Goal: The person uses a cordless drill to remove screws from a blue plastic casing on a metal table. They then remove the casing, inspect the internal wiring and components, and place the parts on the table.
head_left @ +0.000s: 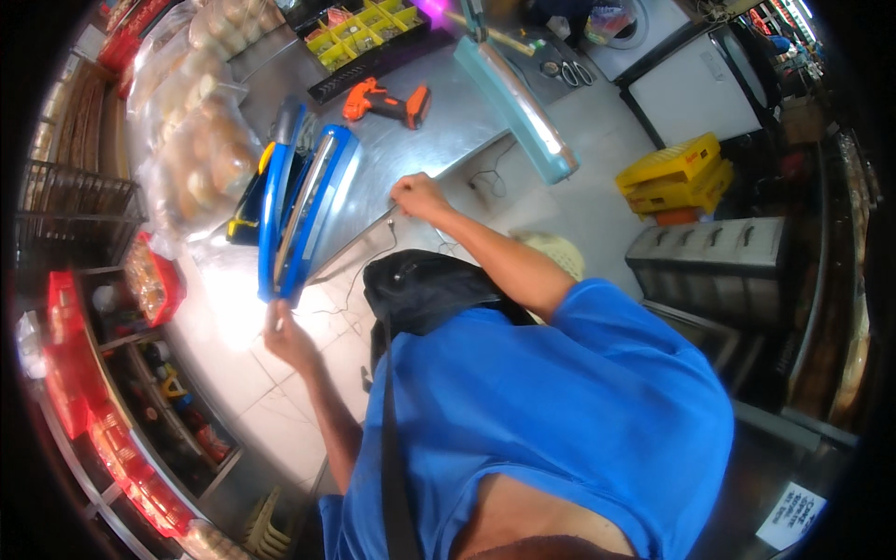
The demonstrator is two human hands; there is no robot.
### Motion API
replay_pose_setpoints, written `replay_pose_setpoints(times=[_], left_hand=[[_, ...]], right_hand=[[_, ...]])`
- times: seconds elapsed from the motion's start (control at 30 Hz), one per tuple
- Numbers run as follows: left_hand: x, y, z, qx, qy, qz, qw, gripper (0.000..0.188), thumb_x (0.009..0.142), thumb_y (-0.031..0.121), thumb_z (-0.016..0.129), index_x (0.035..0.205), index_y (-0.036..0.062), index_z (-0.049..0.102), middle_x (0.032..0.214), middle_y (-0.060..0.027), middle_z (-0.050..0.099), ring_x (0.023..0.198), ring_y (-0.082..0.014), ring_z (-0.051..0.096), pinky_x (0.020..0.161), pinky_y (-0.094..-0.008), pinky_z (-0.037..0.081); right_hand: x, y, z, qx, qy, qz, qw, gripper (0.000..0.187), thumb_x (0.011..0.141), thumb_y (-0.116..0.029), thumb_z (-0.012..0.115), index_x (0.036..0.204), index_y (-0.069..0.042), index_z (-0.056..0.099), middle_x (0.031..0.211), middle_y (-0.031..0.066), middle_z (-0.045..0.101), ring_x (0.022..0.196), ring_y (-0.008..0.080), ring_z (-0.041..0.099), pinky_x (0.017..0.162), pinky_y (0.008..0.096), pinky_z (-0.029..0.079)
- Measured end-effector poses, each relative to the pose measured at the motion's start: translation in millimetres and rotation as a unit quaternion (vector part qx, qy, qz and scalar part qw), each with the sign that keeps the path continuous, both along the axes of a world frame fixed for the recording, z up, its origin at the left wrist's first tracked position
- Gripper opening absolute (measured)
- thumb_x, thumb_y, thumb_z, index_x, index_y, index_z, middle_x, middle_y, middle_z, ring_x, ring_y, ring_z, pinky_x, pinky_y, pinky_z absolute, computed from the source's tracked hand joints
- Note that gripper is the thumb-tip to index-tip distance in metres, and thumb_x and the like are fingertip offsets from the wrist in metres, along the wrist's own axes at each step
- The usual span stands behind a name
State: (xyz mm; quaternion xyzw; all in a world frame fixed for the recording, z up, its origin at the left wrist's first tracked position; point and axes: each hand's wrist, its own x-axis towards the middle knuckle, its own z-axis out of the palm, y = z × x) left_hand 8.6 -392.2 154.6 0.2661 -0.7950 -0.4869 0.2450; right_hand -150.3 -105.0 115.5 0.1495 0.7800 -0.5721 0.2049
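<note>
A long blue hinged tool that looks like a bag heat sealer lies across the left part of the metal table, its upper arm tilted apart from the base. My left hand is at its near end, with the fingertips pinched against it; they are a little blurred. At the table's front edge is my right hand, its fingers curled together; what is in them, if anything, is hidden. An orange cordless drill rests on the table beyond the blue sealer.
A teal sealer juts over the table's right side, near scissors. Clear bags of round buns fill the left. A yellow compartment box stands at the back. Yellow crates sit right; red-edged shelves lower left.
</note>
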Motion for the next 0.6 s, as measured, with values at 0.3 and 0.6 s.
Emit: replay_pose_setpoints(times=[0.3, 0.6], left_hand=[[-2.8, -62.3, -27.4, 0.073, -0.23, -0.028, 0.97, 0.086, 0.083, 0.024, 0.083, 0.148, -0.0041, 0.035, 0.138, -0.0253, 0.051, 0.125, -0.0324, 0.053, 0.102, -0.0403, 0.047], [-24.3, -87.3, -70.0, 0.032, -0.155, -0.17, 0.973, 0.074, 0.074, 0.021, 0.089, 0.132, -0.0021, 0.049, 0.121, -0.0153, 0.061, 0.101, -0.0238, 0.062, 0.092, -0.0361, 0.05]], right_hand=[[-38.6, 17.0, -32.4, -0.043, 0.133, -0.118, 0.983, 0.014, 0.088, -0.01, 0.065, 0.091, -0.002, 0.075, 0.072, 0.0085, 0.071, 0.06, 0.0137, 0.067, 0.062, 0.0316, 0.055], [61.5, 56.5, -79.5, 0.026, 0.001, 0.046, 0.999, 0.017, 0.085, -0.017, 0.073, 0.094, -0.002, 0.074, 0.077, 0.0083, 0.073, 0.066, 0.0156, 0.07, 0.066, 0.0318, 0.056]])
